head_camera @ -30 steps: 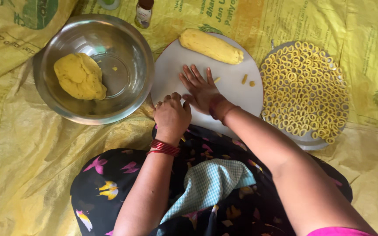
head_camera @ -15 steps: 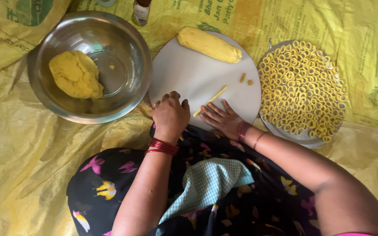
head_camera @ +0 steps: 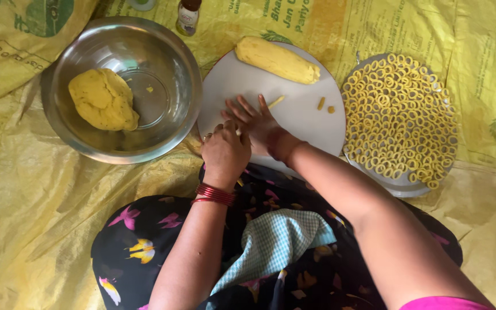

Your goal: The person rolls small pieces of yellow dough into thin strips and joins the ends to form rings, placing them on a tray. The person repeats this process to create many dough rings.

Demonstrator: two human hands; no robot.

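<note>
Centrally, at the near edge of a round white board (head_camera: 294, 109): two hands at work on a thin yellow dough strand (head_camera: 275, 102). Right hand (head_camera: 256, 123): flat, fingers spread wide, palm pressed down on the board, gripping nothing; the strand's free end shows just beyond the fingertips, its long axis running diagonally toward the upper right of the frame, the rest hidden beneath the palm. Left hand (head_camera: 225, 154): curled into a loose fist at the board's lower left rim, touching the right hand's thumb side; whether it pinches the strand's other end cannot be told. The right hand is the nearer to the visible end. Upper part of the board: one thick dough log (head_camera: 278, 59), long axis left to right, tilted slightly down at the right. Two small dough crumbs (head_camera: 324, 105) lie right of the strand. Upper left of frame: a steel bowl (head_camera: 170, 57) holding a dough lump (head_camera: 103, 100). Right of frame: a round tray (head_camera: 397, 185) packed with small dough rings (head_camera: 400, 115), just beside the board. All items rest on yellow sacking (head_camera: 30, 201) spread over the floor.
</note>
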